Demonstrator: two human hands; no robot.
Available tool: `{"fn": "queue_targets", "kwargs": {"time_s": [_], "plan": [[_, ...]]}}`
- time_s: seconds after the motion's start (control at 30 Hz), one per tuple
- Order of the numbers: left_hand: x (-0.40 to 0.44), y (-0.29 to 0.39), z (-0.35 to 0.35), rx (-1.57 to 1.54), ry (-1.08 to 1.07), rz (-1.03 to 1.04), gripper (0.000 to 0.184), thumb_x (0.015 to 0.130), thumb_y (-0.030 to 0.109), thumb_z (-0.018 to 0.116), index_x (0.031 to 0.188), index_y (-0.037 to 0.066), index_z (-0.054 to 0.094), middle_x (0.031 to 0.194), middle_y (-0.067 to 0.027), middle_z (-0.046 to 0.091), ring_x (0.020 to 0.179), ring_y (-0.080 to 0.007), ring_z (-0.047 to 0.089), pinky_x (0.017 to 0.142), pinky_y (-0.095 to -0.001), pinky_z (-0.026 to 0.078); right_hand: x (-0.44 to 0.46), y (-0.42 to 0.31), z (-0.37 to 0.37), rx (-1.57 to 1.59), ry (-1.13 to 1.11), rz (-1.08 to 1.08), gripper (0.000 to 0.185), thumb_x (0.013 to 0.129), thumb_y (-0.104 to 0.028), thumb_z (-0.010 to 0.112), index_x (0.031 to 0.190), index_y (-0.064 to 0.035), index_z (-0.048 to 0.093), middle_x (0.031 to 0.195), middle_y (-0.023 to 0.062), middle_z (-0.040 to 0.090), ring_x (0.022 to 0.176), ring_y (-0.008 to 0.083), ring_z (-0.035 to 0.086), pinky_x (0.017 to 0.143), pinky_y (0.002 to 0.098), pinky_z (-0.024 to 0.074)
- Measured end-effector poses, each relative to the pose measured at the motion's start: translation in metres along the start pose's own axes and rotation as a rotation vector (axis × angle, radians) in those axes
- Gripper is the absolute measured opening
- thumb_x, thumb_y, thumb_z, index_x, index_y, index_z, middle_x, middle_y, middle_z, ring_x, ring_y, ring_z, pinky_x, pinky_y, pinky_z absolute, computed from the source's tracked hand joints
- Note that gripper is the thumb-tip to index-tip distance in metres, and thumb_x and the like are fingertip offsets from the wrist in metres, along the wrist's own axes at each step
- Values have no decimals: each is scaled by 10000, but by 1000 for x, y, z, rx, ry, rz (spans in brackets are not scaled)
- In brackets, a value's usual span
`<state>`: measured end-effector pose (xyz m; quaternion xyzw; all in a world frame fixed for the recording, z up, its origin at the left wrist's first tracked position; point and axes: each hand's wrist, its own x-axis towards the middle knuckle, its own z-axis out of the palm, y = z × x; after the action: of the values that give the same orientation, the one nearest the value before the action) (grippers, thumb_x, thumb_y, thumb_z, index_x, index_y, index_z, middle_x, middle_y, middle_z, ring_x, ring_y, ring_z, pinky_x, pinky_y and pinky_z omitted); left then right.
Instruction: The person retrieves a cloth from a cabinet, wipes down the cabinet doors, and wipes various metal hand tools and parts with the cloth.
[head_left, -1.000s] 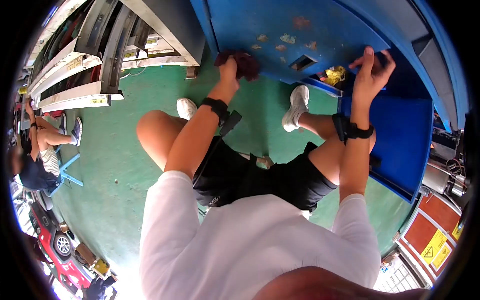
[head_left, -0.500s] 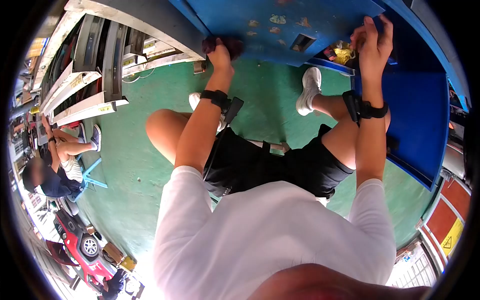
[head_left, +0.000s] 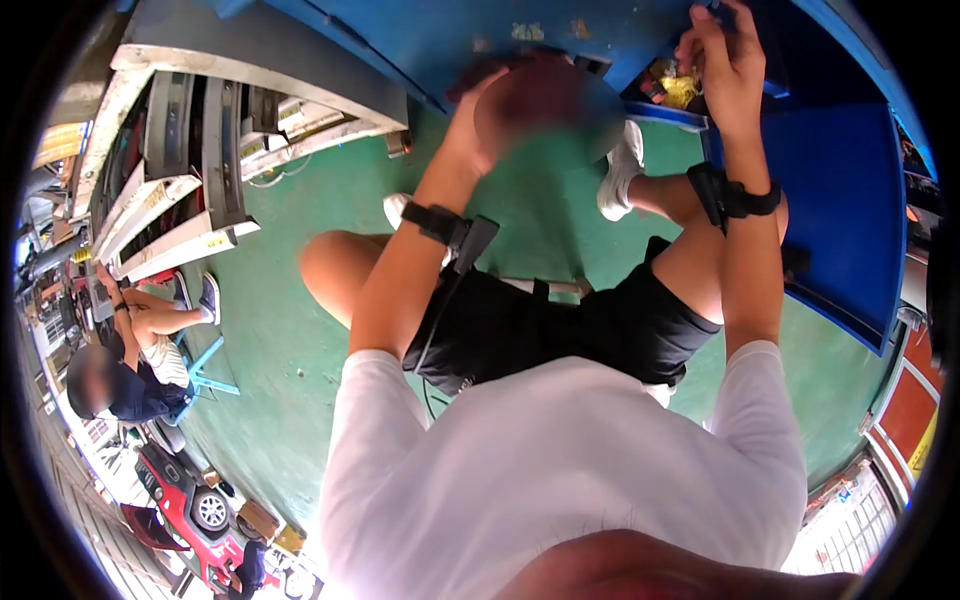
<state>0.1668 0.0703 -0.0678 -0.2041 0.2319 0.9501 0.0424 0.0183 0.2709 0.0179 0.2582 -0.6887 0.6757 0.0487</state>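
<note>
My left hand [head_left: 474,125] is closed on a dark red cloth [head_left: 535,95], which lies against the lower part of a blue cabinet door [head_left: 630,30]. Part of the cloth is blurred. At the door's right edge is my right hand [head_left: 727,70], fingers bent and apart, with nothing visible in it. Behind that hand the cabinet's inside is dark, and a yellow item [head_left: 680,92] lies at its bottom beside the door. Black straps with small devices circle both wrists.
A second blue door [head_left: 835,220] hangs open on the right. Metal racks [head_left: 185,150] stand at the left. A person [head_left: 125,385] sits on a light blue stool at far left, above a red car [head_left: 190,515]. The floor [head_left: 270,370] is green.
The view has shifted, so the cabinet sits higher in the picture. My left hand has moved right across the door with the cloth. My right hand stays near the door's edge.
</note>
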Motion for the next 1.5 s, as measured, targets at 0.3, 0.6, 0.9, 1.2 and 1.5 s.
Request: {"fn": "queue_targets", "kwargs": {"time_s": [0.3,0.6,0.9,1.2,1.5], "plan": [[7,9,12,21,-165,152,410,934,139,588,1329,49,521,1345,-109,561,1260,-270,517,1095,-431,384,2,12,-13,-180,-249,31,381,950,-129,596,1264,4,427,710,100,636,579,119,603,542,233,477],[30,-12,40,264,-392,207,441,969,184,570,1368,19,480,1362,-81,534,1234,-200,517,1058,-371,407,8,-14,-62,-106,-842,654,900,920,-754,217,1209,44,516,1067,245,686,1043,316,671,945,369,505],[30,-2,40,445,-461,167,539,940,114,626,1427,26,413,1412,-80,498,1296,-195,467,1114,-366,361,2,9,-45,-171,-685,211,539,1032,-417,458,780,25,636,693,5,596,682,93,492,644,278,402],[8,48,25,920,-357,165,706,864,309,751,1396,-34,438,1343,-101,546,1226,-207,515,1057,-329,399,-5,9,-33,494,-321,226,536,1028,-368,423,1347,61,457,1324,198,551,1251,313,520,1080,446,386],[12,31,28,1212,-151,73,591,971,412,580,1403,30,449,1333,-151,558,1265,-229,510,1020,-345,424,8,21,-52,551,-166,612,454,977,-430,533,1274,-88,552,1243,91,618,1136,240,592,1002,399,469]]}}
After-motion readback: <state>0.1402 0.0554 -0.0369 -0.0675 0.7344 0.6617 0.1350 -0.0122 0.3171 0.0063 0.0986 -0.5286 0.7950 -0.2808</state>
